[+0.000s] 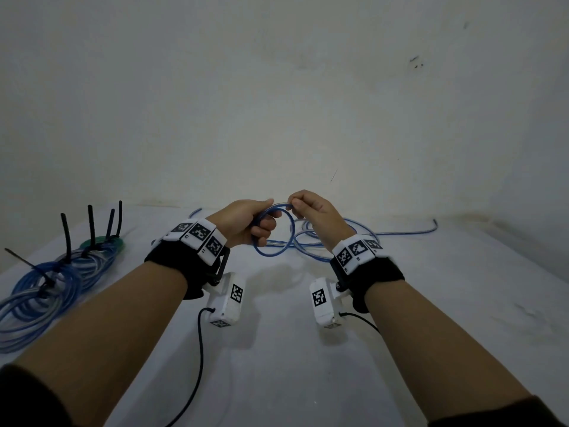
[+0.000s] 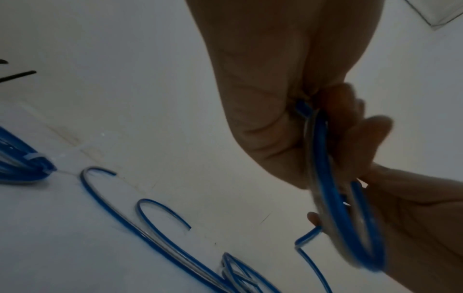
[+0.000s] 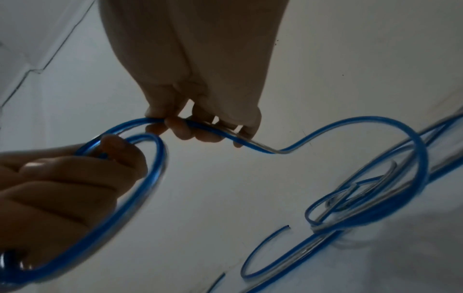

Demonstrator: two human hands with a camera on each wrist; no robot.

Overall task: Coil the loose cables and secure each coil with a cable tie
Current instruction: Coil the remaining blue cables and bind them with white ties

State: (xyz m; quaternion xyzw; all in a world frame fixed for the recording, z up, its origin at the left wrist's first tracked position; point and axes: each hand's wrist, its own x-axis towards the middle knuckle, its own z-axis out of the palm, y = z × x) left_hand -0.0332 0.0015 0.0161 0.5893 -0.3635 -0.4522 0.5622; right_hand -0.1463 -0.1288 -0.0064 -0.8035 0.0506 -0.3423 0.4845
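A blue and clear cable [image 1: 274, 251] forms a small loop held up over the white table [image 1: 431, 303]. My left hand [image 1: 246, 221] grips the loop's left side, fingers curled through it [image 2: 333, 126]. My right hand [image 1: 311, 209] pinches the cable at the loop's top [image 3: 185, 128]. The rest of the cable [image 1: 354, 234] trails loose and tangled on the table behind my right wrist [image 3: 363, 198]. At the left lie several coiled blue cables [image 1: 46, 288], bound with black cable ties [image 1: 66, 238] whose tails stick up.
A green coil [image 1: 101, 241] lies behind the tied blue ones. The white wall [image 1: 277, 103] rises right behind the table's back edge. Black wrist-camera leads [image 1: 200, 349] hang under both forearms. Bare table surface lies to the right.
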